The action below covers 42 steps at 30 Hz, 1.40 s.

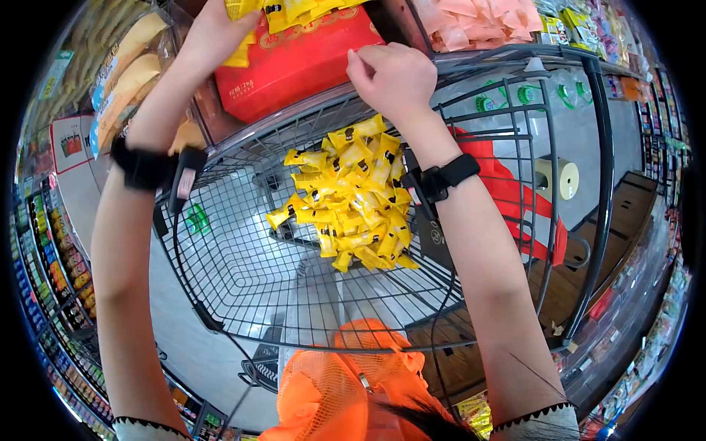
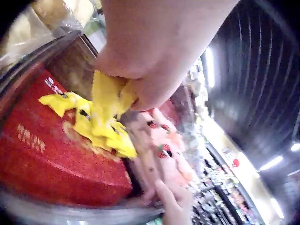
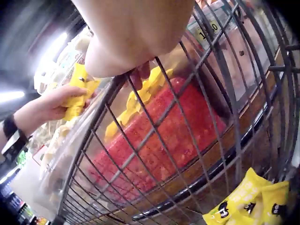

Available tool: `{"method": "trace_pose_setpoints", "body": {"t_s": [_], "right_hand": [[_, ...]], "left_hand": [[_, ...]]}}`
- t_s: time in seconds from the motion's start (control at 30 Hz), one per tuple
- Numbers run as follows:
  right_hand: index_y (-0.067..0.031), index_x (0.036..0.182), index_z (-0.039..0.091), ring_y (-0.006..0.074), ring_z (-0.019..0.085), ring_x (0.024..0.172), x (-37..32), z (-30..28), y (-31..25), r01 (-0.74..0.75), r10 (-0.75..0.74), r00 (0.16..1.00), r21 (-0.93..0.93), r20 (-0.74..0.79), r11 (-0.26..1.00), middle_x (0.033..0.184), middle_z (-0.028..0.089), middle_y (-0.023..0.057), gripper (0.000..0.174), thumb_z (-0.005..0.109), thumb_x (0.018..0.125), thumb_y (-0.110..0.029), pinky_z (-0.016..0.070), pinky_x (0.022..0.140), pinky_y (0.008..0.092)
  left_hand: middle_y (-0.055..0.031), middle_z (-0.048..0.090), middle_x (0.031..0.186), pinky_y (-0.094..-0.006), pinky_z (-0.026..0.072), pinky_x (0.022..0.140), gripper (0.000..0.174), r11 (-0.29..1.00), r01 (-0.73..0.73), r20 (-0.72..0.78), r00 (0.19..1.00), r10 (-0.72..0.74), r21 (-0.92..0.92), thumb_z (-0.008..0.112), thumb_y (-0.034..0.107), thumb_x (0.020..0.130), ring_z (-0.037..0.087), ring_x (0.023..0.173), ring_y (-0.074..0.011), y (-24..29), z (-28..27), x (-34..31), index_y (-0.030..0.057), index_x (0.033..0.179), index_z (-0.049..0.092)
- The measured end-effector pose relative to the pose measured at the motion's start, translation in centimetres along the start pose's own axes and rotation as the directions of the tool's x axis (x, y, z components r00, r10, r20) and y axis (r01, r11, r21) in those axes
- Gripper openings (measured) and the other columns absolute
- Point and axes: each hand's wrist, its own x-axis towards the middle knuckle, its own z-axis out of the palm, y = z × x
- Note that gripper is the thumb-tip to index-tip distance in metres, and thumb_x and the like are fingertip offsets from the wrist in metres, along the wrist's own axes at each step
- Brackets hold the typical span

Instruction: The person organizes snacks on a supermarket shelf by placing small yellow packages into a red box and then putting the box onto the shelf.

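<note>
My left hand (image 1: 220, 29) grips several yellow snack packets (image 3: 77, 96) over a red gift box (image 1: 309, 70). More yellow packets (image 2: 84, 117) lie on that box in the left wrist view. The right hand (image 1: 397, 77) is at the wire rim of a shopping cart (image 1: 235, 272), close to the box's near right corner. Its fingers (image 3: 140, 75) look bent and show past the rim in the right wrist view; I cannot tell whether they hold anything. Inside the cart, a pile of yellow packets (image 1: 353, 198) sits under and between my arms.
Pink packets (image 1: 478, 26) fill the bin to the right of the red box. Large bagged goods (image 1: 136, 59) stand to its left. A red cloth (image 1: 507, 191) shows at the cart's right side, near a pale roll (image 1: 562, 180). Stocked shelves (image 1: 48, 242) line the left.
</note>
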Motion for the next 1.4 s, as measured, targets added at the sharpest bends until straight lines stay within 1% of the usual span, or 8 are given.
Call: {"method": "trace_pose_setpoints", "body": {"t_s": [0.1, 0.23, 0.33, 0.53, 0.77, 0.9, 1.07, 1.4], "right_hand": [[-0.0038, 0.066, 0.063, 0.0115, 0.060, 0.055, 0.2, -1.8, -1.4, -0.492, 0.491, 0.828, 0.771, 0.271, 0.404, 0.056, 0.059, 0.0023, 0.032, 0.055, 0.087, -0.027, 0.0465, 0.054, 0.0261], [-0.0001, 0.101, 0.058, 0.0163, 0.057, 0.095, -3.7, -4.4, -8.1, -0.453, 0.173, 0.842, 0.844, 0.511, -0.287, 0.100, 0.060, 0.0085, 0.034, 0.050, 0.090, -0.031, 0.0452, 0.083, 0.0306], [-0.0018, 0.104, 0.058, 0.0192, 0.058, 0.094, -7.3, -4.0, -12.8, -0.669, 0.153, 0.743, 0.716, 0.651, 0.199, 0.097, 0.059, 0.0131, 0.038, 0.066, 0.076, -0.027, 0.0443, 0.083, 0.0319], [0.0010, 0.099, 0.056, 0.0264, 0.063, 0.075, -11.3, -3.6, -9.8, -0.897, 0.543, 0.394, 0.438, 0.742, 0.053, 0.083, 0.063, 0.0144, 0.029, 0.065, 0.078, -0.017, 0.0484, 0.068, 0.0348], [0.0012, 0.112, 0.050, 0.0376, 0.058, 0.096, -14.6, -9.1, -5.9, -0.754, 0.488, 0.071, -0.273, 0.870, 0.598, 0.101, 0.060, 0.0232, 0.044, 0.065, 0.076, -0.020, 0.0463, 0.082, 0.0405], [0.0006, 0.124, 0.042, 0.0364, 0.055, 0.103, -16.6, -9.5, -7.9, -0.504, 0.491, 0.287, -0.306, 0.822, 0.807, 0.111, 0.057, 0.0221, 0.058, 0.067, 0.076, -0.021, 0.0444, 0.087, 0.0398], [0.0003, 0.127, 0.035, 0.0360, 0.056, 0.100, -15.9, -8.2, -13.1, -0.900, 0.111, 0.386, 0.349, 0.916, 0.260, 0.111, 0.056, 0.0233, 0.065, 0.067, 0.075, -0.020, 0.0458, 0.084, 0.0413], [-0.0002, 0.108, 0.052, 0.0348, 0.061, 0.078, -21.7, -10.6, -7.8, -0.318, 0.203, -0.046, -0.207, 0.978, 0.925, 0.081, 0.061, 0.0184, 0.035, 0.055, 0.075, -0.012, 0.0483, 0.072, 0.0444]], "left_hand": [[-0.0091, 0.060, 0.099, -0.0261, 0.0490, 0.073, 0.046, 0.864, -0.184, 0.042, 0.972, 0.230, -0.469, 0.063, 0.011, 0.084, 0.060, 0.086, -0.0122, 2.6, 2.0, -10.8, 0.0009, 0.122, 0.041], [-0.0116, 0.059, 0.103, -0.0318, 0.0479, 0.078, 0.044, 0.912, 0.133, 0.283, 0.959, -0.019, -0.389, 0.062, 0.009, 0.083, 0.060, 0.092, -0.0219, 0.9, 3.1, -19.0, 0.0000, 0.120, 0.041], [-0.0156, 0.058, 0.107, -0.0349, 0.0451, 0.085, 0.047, 0.918, 0.295, 0.310, 0.927, -0.209, -0.264, 0.062, 0.007, 0.082, 0.058, 0.100, -0.0294, -2.1, 5.8, -22.3, 0.0000, 0.122, 0.039], [-0.0156, 0.051, 0.117, -0.0328, 0.0425, 0.089, 0.063, 0.991, 0.096, 0.327, 0.943, -0.061, -0.094, 0.055, -0.001, 0.084, 0.055, 0.102, -0.0207, -4.6, 9.1, -26.4, 0.0036, 0.138, 0.023], [-0.0139, 0.055, 0.111, -0.0292, 0.0434, 0.087, 0.063, 0.788, 0.491, 0.458, 0.835, -0.304, -0.371, 0.054, 0.000, 0.085, 0.056, 0.099, -0.0180, -5.6, 8.8, -26.2, 0.0030, 0.138, 0.019], [-0.0105, 0.060, 0.100, -0.0299, 0.0466, 0.081, 0.052, 0.898, 0.347, 0.438, 0.875, -0.207, -0.270, 0.062, 0.002, 0.082, 0.059, 0.089, -0.0193, -6.6, 9.7, -26.3, 0.0013, 0.127, 0.038], [-0.0015, 0.059, 0.101, -0.0242, 0.0455, 0.081, 0.026, 0.392, 0.721, 0.630, 0.691, -0.353, -0.571, 0.060, 0.008, 0.086, 0.055, 0.094, -0.0098, -3.5, 10.6, -26.4, 0.0016, 0.109, 0.053], [-0.0082, 0.057, 0.108, -0.0306, 0.0465, 0.088, 0.025, 0.487, 0.617, 0.424, 0.783, -0.455, -0.618, 0.049, 0.019, 0.094, 0.056, 0.102, -0.0171, -6.5, 9.5, -25.4, 0.0034, 0.113, 0.051]]}}
